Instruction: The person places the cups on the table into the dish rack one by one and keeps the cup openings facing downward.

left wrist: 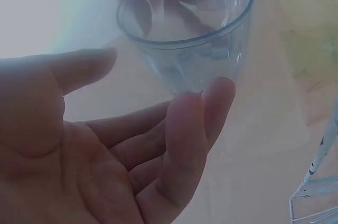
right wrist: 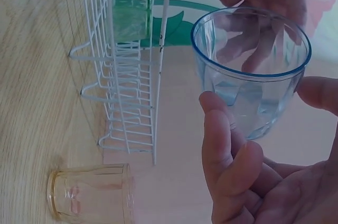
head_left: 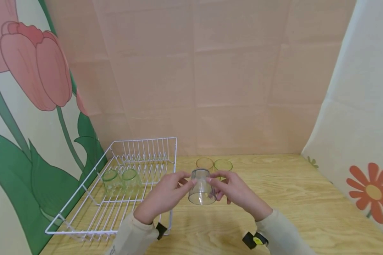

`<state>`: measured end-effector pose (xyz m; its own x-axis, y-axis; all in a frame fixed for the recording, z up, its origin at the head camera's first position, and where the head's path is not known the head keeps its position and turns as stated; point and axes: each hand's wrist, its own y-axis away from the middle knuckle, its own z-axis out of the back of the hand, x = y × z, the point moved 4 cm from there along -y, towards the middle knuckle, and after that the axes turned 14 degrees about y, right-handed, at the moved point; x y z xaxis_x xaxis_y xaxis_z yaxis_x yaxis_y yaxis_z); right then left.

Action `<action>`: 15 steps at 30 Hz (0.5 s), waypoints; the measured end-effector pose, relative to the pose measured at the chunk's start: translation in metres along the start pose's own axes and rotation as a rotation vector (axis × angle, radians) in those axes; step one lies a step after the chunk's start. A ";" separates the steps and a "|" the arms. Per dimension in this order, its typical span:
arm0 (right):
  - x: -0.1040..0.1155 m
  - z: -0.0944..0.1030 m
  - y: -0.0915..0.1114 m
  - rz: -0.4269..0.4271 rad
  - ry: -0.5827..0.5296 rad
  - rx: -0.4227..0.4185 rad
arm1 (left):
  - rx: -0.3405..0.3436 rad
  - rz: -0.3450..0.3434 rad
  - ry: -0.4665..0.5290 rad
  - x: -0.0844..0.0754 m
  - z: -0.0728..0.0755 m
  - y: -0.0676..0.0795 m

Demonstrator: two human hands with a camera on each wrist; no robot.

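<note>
A clear drinking glass (head_left: pixel 202 194) is held above the table, its wide rim facing down. My right hand (head_left: pixel 234 189) grips it from the right; in the right wrist view the thumb is on one side of the glass (right wrist: pixel 251 89) and the fingers are on the other. My left hand (head_left: pixel 167 191) is at the glass's left side. In the left wrist view its fingers are loosely bent near the glass (left wrist: pixel 195 60), and the thumb stands apart from it. Whether the left fingertips touch the glass is hard to tell.
On the left stands a white wire dish rack (head_left: pixel 115 232) holding two green glasses, one green glass (head_left: pixel 111 186) beside another green glass (head_left: pixel 132 182). Behind my hands, an orange-tinted glass (head_left: pixel 205 167) and a yellow-green glass (head_left: pixel 223 168) stand on the wooden table (head_left: pixel 274 198).
</note>
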<state>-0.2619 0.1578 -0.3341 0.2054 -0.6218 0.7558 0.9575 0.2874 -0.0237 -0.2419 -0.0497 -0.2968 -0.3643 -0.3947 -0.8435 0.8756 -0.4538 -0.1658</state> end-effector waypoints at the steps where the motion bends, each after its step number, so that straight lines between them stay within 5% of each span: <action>1: 0.000 0.000 0.000 0.000 0.000 0.001 | -0.001 0.003 -0.001 0.001 0.000 0.000; 15: 0.001 -0.005 0.000 0.004 0.023 0.007 | -0.063 0.029 -0.065 0.003 0.001 -0.001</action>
<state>-0.2603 0.1534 -0.3370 0.2135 -0.6372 0.7405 0.9553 0.2947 -0.0219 -0.2437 -0.0511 -0.2991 -0.3567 -0.4585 -0.8140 0.9033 -0.3916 -0.1753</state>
